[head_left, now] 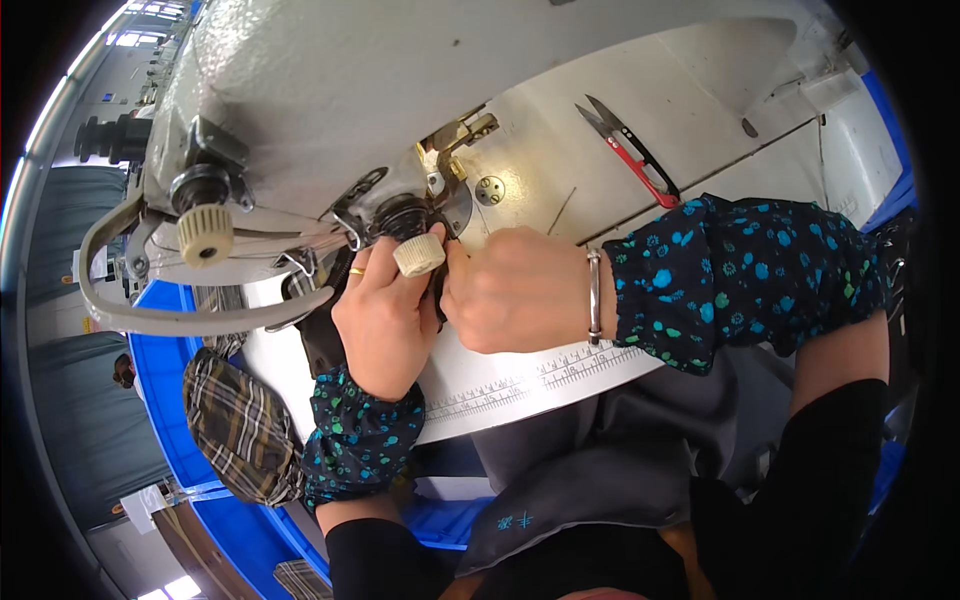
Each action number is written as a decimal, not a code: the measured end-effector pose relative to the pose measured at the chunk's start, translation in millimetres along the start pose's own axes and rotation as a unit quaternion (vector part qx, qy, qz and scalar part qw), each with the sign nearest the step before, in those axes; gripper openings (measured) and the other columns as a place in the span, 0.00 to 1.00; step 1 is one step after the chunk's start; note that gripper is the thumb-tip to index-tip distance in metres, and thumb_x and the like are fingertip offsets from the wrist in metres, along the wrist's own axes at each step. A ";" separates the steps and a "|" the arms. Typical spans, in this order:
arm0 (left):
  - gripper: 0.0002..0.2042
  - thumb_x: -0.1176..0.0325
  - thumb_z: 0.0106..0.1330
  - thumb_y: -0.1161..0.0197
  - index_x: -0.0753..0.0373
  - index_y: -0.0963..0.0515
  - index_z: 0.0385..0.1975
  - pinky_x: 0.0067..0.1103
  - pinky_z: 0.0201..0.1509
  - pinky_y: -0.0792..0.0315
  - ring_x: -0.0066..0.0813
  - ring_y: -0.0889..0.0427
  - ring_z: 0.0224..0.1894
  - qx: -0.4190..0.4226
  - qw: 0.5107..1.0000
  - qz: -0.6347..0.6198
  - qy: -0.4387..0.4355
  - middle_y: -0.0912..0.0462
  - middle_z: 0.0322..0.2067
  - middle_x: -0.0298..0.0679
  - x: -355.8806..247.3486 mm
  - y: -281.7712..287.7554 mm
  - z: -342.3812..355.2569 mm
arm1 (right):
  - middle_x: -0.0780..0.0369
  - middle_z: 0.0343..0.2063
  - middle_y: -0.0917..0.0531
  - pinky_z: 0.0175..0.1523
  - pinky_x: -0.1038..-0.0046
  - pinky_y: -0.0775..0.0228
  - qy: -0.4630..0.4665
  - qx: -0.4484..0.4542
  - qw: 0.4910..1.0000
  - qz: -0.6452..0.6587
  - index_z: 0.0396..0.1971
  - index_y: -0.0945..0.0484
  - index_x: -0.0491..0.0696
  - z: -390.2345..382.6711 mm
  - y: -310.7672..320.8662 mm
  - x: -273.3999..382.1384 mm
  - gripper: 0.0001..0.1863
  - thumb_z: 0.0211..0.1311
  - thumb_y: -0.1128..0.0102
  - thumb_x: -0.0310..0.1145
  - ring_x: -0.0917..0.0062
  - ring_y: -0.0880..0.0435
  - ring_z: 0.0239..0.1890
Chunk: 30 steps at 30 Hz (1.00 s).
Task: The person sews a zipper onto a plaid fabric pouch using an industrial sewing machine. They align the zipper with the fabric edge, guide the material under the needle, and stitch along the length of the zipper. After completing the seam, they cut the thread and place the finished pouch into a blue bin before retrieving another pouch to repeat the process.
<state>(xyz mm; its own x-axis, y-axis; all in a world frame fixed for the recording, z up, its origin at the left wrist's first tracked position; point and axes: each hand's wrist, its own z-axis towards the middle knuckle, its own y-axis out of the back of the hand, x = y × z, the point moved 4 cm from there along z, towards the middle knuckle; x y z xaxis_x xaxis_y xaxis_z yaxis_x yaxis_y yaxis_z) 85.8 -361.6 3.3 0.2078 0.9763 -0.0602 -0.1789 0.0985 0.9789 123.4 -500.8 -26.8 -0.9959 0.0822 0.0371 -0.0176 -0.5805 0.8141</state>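
Curling left hand (385, 325) and right hand (520, 290) at dark cloth (322, 338), left of centre; can't tell whether I pinch it. Ruler marks on table (465, 372), mid-frame; blue characters on apron (600, 490), lower centre.

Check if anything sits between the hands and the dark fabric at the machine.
Nothing visible does: the left hand and right hand are close together at the dark fabric. The cream knob partly covers the left hand in this view, so exact contact there is hidden.

Hands (383, 325) at sewing machine (330, 90) — snips (641, 160) beyond, rightward, on table (550, 120), cloth (240, 425) left — by bin (160, 350)
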 end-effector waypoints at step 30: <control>0.20 0.70 0.57 0.34 0.59 0.15 0.51 0.25 0.39 0.17 0.31 0.17 0.43 -0.055 0.998 0.004 -0.030 0.18 0.53 0.32 -1.7 1.6 -10.3 | 0.44 0.32 0.12 0.20 0.73 0.32 0.033 0.030 0.995 -0.094 0.28 0.16 0.39 0.5 2.5 9.9 0.11 0.48 0.37 0.32 0.77 0.19 0.17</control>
<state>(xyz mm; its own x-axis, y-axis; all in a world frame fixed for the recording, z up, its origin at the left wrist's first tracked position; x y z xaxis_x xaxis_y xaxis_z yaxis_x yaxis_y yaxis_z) 75.3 -361.2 3.0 0.2631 0.9641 -0.0366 -0.2845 0.1137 0.9519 113.6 -501.1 -24.1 -0.9791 0.1299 -0.1565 -0.2013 -0.5103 0.8361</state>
